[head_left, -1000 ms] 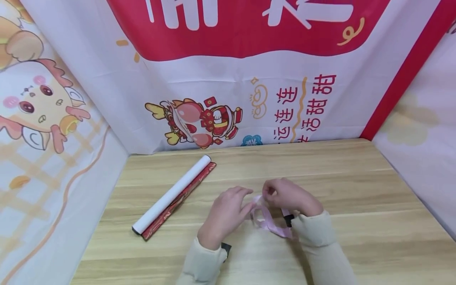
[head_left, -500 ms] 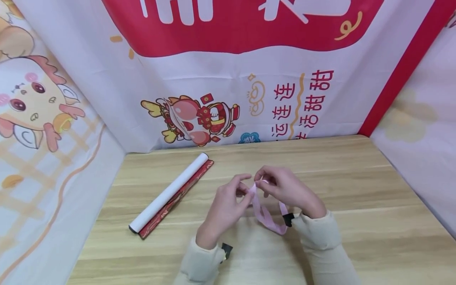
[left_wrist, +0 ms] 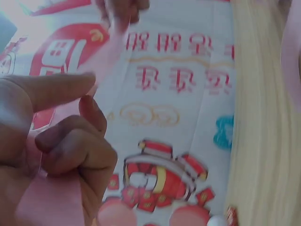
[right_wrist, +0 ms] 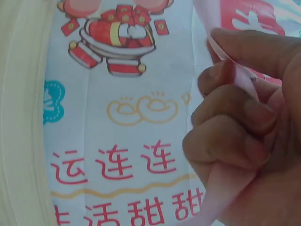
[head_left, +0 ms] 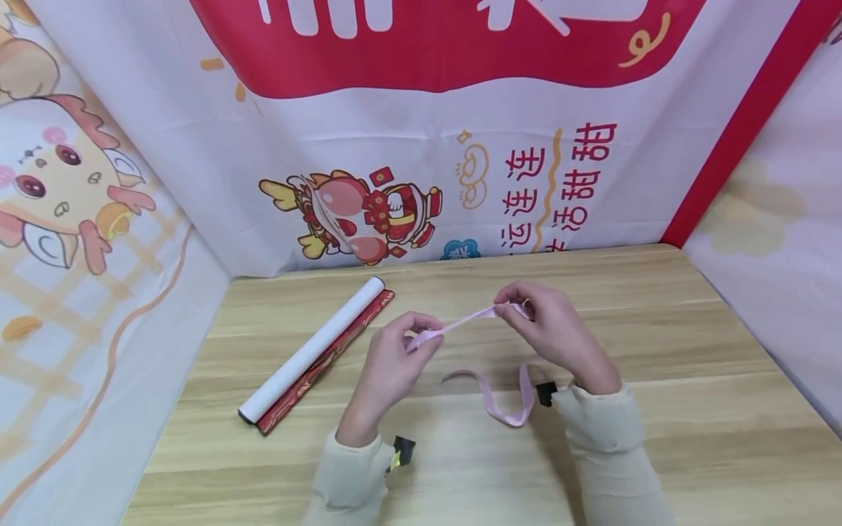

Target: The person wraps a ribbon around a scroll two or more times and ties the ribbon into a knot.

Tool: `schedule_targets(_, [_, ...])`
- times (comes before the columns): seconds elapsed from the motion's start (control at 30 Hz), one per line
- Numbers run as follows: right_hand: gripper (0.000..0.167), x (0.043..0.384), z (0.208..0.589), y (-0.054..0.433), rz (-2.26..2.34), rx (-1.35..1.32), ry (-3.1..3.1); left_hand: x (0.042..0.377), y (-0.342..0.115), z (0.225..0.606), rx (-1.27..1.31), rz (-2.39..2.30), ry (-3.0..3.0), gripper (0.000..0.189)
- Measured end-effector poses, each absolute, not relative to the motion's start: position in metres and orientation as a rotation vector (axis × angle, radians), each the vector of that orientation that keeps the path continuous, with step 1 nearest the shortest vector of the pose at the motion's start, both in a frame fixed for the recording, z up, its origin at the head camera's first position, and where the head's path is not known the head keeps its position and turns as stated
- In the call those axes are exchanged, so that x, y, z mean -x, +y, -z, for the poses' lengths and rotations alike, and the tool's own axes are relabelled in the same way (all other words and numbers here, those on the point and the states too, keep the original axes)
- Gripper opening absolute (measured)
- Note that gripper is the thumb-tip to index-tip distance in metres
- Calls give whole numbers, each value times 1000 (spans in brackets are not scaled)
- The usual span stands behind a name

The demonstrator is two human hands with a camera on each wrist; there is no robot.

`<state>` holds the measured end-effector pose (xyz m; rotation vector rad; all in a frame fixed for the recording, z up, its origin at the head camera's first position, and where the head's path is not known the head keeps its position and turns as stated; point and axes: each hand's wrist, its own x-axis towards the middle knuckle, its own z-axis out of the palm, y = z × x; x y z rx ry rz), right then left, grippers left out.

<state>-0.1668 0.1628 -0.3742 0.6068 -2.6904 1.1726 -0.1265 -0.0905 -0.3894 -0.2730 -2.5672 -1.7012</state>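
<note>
A pale pink ribbon (head_left: 468, 318) stretches taut between the two hands above the table. The left hand (head_left: 392, 361) pinches one end of this stretch between thumb and fingers. At the other end the right hand (head_left: 560, 332) pinches it, higher and farther right. In the left wrist view a tail of the ribbon (left_wrist: 54, 202) hangs below the curled fingers. The right wrist view has the ribbon (right_wrist: 231, 186) running through the curled fingers of the right hand (right_wrist: 249, 113). A loose curved length hangs below the hands, near the right wrist, in the head view.
On the left of the wooden table (head_left: 276, 482) lies a white roll (head_left: 312, 351) with a red patterned strip (head_left: 329, 358) along its side. A printed cloth (head_left: 395, 109) hangs behind the table, and more cloth covers both sides.
The hands have come up from the tabletop and spread apart, left hand leftward, right hand upward and rightward. The ribbon between them, bunched and looped before, is now drawn straight.
</note>
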Motion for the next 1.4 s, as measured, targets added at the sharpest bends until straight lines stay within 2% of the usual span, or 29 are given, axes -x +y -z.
schedule_targets(0.1, [13, 167, 373, 167, -1150, -579, -2742, 130, -100, 388, 254, 1594, -2553, 8])
schedule_targets(0.4, [10, 168, 374, 165, -1142, -664, -2772, 128, -129, 380, 271, 1598, -2674, 12])
schedule_targets(0.6, [13, 168, 373, 168, -1041, -563, -2765, 129, -141, 380, 254, 1433, -2694, 14])
schedule_targets(0.83, [18, 170, 371, 177, -999, -383, -2794, 131, -160, 381, 212, 1213, -2449, 13])
schedule_targets(1.17, [36, 162, 363, 204, -1312, -22, -2534, 127, -195, 373, -220, 1274, -1932, 22])
schedule_targets(1.27, [33, 161, 360, 218, -1479, 184, -2381, 127, -201, 371, -277, 1299, -1799, 22])
schedule_targets(1.4, [14, 164, 361, 238, -1674, 421, -2093, 127, -207, 369, -326, 1314, -1692, 21])
